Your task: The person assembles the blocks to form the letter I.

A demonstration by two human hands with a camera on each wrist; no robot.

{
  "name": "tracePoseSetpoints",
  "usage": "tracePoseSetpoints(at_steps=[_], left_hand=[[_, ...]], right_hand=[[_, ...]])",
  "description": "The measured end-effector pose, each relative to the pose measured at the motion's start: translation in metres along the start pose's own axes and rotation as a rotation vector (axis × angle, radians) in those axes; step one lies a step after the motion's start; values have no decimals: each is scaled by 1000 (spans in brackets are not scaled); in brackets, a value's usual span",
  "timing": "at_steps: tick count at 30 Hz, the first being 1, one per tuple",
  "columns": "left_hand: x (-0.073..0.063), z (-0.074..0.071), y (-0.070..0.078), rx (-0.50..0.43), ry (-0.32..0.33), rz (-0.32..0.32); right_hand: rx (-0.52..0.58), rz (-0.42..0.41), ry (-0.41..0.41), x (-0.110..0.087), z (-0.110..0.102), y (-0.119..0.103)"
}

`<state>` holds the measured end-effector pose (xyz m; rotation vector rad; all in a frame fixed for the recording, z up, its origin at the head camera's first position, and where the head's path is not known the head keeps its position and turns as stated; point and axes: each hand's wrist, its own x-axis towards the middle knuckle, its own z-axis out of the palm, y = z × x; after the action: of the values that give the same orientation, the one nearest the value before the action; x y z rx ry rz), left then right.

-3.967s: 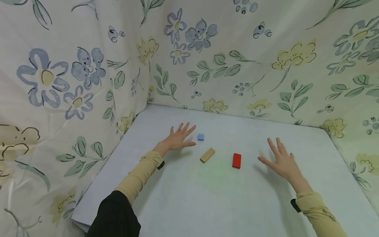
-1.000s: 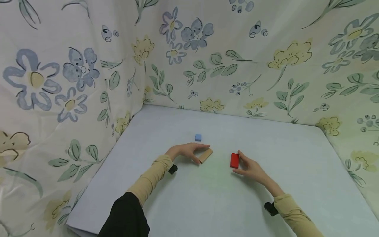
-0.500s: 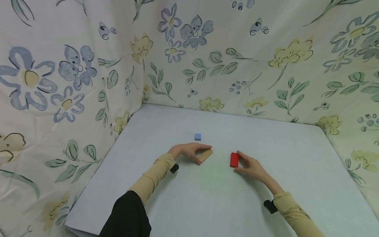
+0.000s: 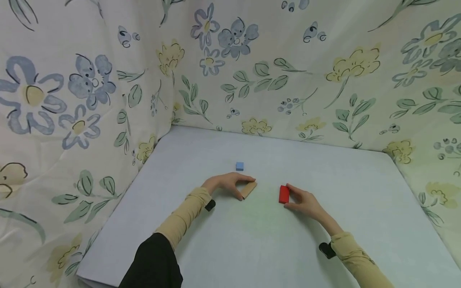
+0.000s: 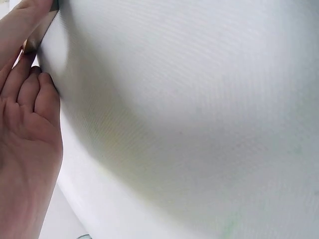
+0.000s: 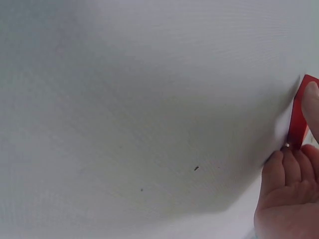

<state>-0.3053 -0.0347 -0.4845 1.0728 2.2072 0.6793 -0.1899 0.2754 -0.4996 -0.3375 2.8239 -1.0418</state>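
Pinching tan, wooden-looking rectangular block [image 4: 248, 190] by ends with left hand [image 4: 229, 183]; red, wooden-looking rectangular block [image 4: 283, 194] likewise with right hand [image 4: 304, 203]. Seemingly resting apart on white tabletop [image 4: 234, 248]. Probably light, stiff, not fragile; hold at ends.

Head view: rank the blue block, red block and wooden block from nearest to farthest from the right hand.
1. Red block: gripped by the right hand.
2. Wooden block: left of the red one, in the left hand.
3. Blue block: farther left and back, just beyond the left hand.
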Motion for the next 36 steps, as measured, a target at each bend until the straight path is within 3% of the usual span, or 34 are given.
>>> tracePoseSetpoints(at_steps=[11,24,36], left_hand=[[-2,3,-2,-9,33,16],[-4,6,-1,6,47,9],[-2,7,-2,20,53,4]], right_hand=[[-27,-7,34,1,2,1],[22,6,55,0,4,1],[145,7,29,1,2,-1]])
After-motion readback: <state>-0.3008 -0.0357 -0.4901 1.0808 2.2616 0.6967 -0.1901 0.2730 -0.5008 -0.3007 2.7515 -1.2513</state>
